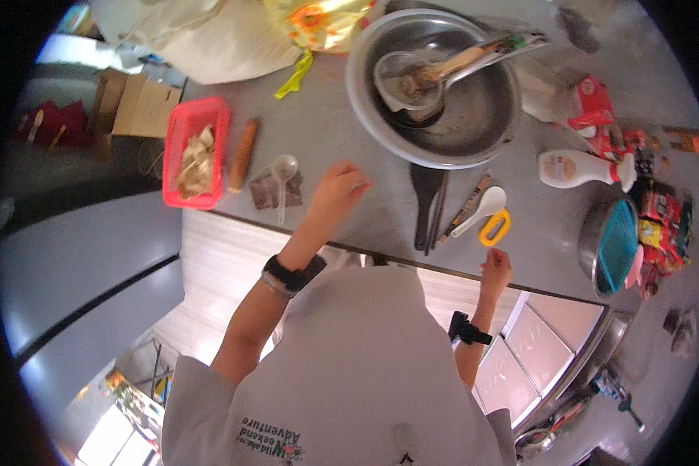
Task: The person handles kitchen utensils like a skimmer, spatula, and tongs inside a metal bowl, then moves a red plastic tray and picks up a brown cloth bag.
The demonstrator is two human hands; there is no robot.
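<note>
My left hand (342,182) is over the steel worktop (320,110), fingers apart and slightly blurred, with nothing seen in it. To its left a clear plastic spoon (284,169) lies across a dark flat packet (262,192). My right hand (496,269) hangs at the front edge, its fingers loosely curled; whether they are closed is unclear. Just beyond that hand lies a yellow ring-shaped handle (494,228). Beside it are a white spoon (483,205), a thin patterned stick (470,201), dark chopsticks (436,215) and a black flat utensil (424,204).
A large metal basin (355,87) holds a strainer and long-handled utensils. At left are a red plastic basket (170,151) and a wooden rolling pin (244,154). A white bottle (571,169), red packets (594,102) and a metal bowl with a teal basket (618,247) stand right.
</note>
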